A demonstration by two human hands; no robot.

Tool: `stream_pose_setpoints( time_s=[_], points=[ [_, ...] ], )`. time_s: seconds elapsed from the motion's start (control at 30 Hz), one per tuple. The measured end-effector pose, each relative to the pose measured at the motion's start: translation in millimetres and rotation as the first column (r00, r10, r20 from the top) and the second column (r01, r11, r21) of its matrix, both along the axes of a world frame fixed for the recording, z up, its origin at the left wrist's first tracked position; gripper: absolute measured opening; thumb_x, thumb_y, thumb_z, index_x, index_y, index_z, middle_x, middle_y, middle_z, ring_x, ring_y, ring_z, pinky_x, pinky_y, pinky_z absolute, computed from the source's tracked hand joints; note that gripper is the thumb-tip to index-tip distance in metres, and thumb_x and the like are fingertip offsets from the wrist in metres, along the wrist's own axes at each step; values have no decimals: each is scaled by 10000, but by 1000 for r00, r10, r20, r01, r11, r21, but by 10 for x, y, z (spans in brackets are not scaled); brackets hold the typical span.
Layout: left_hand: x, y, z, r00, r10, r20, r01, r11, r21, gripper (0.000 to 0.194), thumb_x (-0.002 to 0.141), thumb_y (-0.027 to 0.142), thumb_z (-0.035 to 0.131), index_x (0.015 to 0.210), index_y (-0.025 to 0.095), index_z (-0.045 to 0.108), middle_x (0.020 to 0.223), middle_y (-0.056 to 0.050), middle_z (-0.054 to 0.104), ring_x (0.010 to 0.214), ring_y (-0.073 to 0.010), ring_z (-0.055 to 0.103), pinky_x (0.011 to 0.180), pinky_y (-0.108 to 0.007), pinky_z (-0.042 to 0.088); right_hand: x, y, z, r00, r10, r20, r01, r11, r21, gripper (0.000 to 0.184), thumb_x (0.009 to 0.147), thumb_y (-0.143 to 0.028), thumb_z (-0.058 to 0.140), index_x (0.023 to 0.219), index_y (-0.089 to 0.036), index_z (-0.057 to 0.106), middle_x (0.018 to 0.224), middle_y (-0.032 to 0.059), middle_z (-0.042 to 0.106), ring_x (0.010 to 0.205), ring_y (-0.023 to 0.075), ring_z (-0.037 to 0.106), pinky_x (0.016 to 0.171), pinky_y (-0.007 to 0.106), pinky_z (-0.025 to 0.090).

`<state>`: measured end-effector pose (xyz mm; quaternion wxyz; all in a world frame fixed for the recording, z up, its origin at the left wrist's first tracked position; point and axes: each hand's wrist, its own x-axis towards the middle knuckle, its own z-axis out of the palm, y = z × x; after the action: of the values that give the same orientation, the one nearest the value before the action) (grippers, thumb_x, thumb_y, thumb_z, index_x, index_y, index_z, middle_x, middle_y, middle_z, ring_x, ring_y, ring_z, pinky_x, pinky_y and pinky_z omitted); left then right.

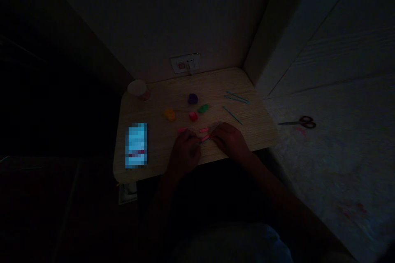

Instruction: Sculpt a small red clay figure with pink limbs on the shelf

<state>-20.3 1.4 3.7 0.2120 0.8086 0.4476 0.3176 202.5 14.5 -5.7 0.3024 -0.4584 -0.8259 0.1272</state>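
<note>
My left hand [185, 153] and my right hand [230, 139] meet near the table's front edge, fingers closed in a pinch. Between their fingertips stretches a thin stick with pink clay [205, 137] along it, each hand on one end. Just beyond it lies a short pink clay strip [203, 130], and another pink piece [182, 130] shows partly behind my left hand. Farther back sit lumps of red-pink clay [193, 116], green clay [203, 109], purple clay [193, 98] and yellow-orange clay [169, 114]. The dim light hides fine detail.
Blue-green sticks [233, 115] lie at the table's right. A lit phone [136, 146] rests at the left, with a cup [138, 87] behind it. Scissors [305, 122] lie on the pale surface to the right. A wall socket [185, 64] is behind the wooden table [154, 164].
</note>
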Motion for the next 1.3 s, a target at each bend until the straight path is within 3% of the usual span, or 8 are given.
stream_pose_setpoints(
  time_s=[0.17, 0.27, 0.47, 0.6, 0.77, 1.1, 1.3],
  points=[
    [17, -25, 6, 999, 32, -30, -33, 999, -16, 260, 834, 108, 647, 1075, 205, 647, 1120, -73, 606, 1101, -253, 577, 1032, -450, 502, 108, 6, 0, 989, 68, -134, -75, 996, -48, 114, 1004, -229, 624, 942, -211, 719, 945, 76, 714, 923, 239, 648, 833, 374, 523],
    [58, -22, -3, 996, 68, -57, -69, 998, -6, 256, 847, 150, 689, 1085, 209, 614, 1122, -71, 616, 1105, -261, 578, 1043, -465, 496, 203, 30, 23, 979, 33, -199, -42, 998, -42, 92, 994, -215, 622, 959, -213, 707, 931, 68, 719, 912, 236, 660, 839, 381, 529],
    [134, 42, -23, 992, 102, -79, -102, 995, -4, 40, 925, 184, 646, 938, 215, 623, 1012, -52, 621, 1022, -244, 600, 979, -437, 515, 185, 78, 49, 992, -41, -122, 38, 999, -29, 113, 978, -180, 594, 970, -202, 705, 938, 90, 724, 918, 258, 660, 843, 407, 533],
    [113, 49, -28, 995, 89, -42, -89, 996, 0, 41, 938, 179, 630, 957, 216, 632, 1018, -49, 633, 1020, -235, 609, 993, -432, 514, 97, 47, 42, 995, -33, -94, 27, 998, -57, 134, 980, -172, 585, 977, -204, 715, 956, 92, 720, 950, 261, 654, 867, 410, 533],
    [77, 52, -59, 991, 133, 23, -133, 991, -6, 191, 885, 188, 701, 1031, 213, 581, 1033, -53, 632, 994, -229, 611, 921, -397, 541, 42, -17, 43, 992, -17, -126, 3, 994, -114, 177, 969, -127, 573, 1011, -197, 731, 998, 99, 719, 969, 248, 661, 890, 389, 538],
    [82, 67, -38, 995, 80, -61, -79, 996, 31, 94, 913, 145, 644, 921, 213, 579, 989, -43, 617, 1001, -228, 593, 976, -409, 511, 46, -57, 92, 975, 65, -213, -100, 982, -161, 288, 950, -63, 521, 1042, -200, 757, 1018, 98, 701, 958, 226, 674, 870, 376, 558],
    [72, 60, -45, 995, 76, -62, -74, 997, 26, 54, 930, 167, 642, 932, 209, 608, 1007, -49, 621, 1014, -232, 596, 974, -413, 514, 25, -68, 65, 983, 49, -180, -77, 985, -155, 98, 950, -226, 689, 1039, -200, 723, 1028, 96, 685, 974, 242, 664, 880, 385, 551]
  ],
)
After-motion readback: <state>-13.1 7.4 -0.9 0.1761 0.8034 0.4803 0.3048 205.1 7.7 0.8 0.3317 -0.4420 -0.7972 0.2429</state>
